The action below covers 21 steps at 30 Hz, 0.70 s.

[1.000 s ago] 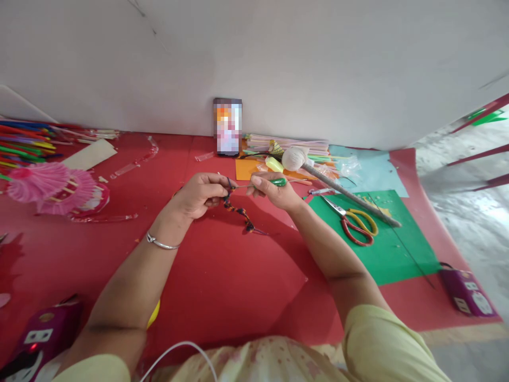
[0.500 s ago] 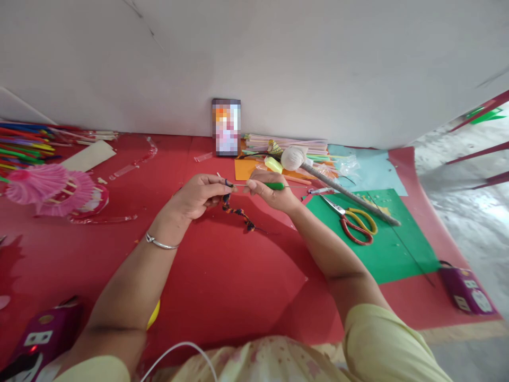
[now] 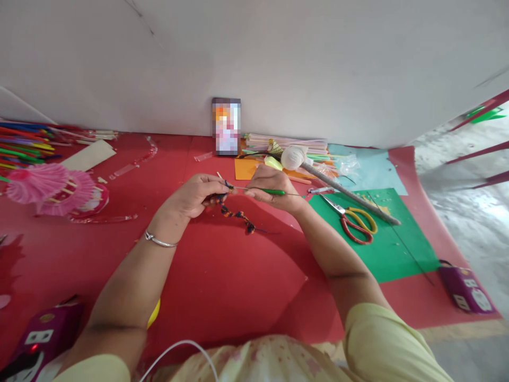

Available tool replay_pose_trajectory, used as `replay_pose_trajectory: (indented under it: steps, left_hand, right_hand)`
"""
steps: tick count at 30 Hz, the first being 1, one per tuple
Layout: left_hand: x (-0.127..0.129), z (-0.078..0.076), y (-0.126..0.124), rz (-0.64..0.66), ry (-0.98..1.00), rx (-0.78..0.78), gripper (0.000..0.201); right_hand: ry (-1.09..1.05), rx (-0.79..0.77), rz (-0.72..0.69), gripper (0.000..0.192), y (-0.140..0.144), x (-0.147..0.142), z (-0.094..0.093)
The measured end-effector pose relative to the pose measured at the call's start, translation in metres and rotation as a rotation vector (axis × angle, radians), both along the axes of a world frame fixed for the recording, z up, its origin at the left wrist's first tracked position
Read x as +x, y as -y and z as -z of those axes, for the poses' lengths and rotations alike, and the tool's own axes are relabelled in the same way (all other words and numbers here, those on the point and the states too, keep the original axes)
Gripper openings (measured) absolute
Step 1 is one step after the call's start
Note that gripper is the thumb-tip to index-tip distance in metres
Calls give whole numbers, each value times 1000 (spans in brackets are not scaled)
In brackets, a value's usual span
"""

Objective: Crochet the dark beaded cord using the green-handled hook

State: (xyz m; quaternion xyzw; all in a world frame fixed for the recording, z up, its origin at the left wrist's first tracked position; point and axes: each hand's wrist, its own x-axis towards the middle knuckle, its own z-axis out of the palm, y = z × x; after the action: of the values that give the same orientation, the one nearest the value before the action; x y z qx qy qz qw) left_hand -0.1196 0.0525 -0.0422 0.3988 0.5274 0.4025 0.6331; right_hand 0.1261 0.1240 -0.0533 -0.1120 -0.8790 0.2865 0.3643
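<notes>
My left hand [image 3: 199, 195] is closed, thumb and fingers pinching the top of a narrow crocheted strip [image 3: 237, 215] in dark blue and orange yarn. The strip hangs below the fingers in a curl, and a thin dark tail trails right from its lower end. In my right hand [image 3: 270, 193] lies a crochet hook with a green handle [image 3: 273, 191]. Its thin metal shaft points left and meets the yarn at my left fingertips. The hook's very tip is too small to make out.
A phone [image 3: 226, 127] leans upright on the wall. Scissors [image 3: 358, 225] rest on green paper [image 3: 401, 262], near a grey stick with a white ball end [image 3: 294, 157]. Left are a pink frilled craft [image 3: 59, 191] and pipe cleaners [image 3: 24, 143]. Purple boxes [image 3: 467, 289] stand at the edges.
My right thumb has dropped away from the hook's shaft, showing more of the green handle, and the hook tilts slightly. The upper part of the strip has shifted a little left.
</notes>
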Motion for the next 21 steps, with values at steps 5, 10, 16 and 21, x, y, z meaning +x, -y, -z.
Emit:
replay_pose_trajectory:
  steps: [5,10,16,21]
  left_hand:
    - [0,-2,0,15,13,12,17]
    - [2,-5,3,-3,16,46,20]
    - [19,8,3,-190,-103,413,41]
    - [33,31,3,-342,-547,664,44]
  right_hand:
    - [0,67,-21,27,-2,3,-3]
    - [-16,-248,14,44,6,-1,-4]
    - [-272,-1246,117,67,28,-32,18]
    - [-489,-1695,154,60,46,-55,12]
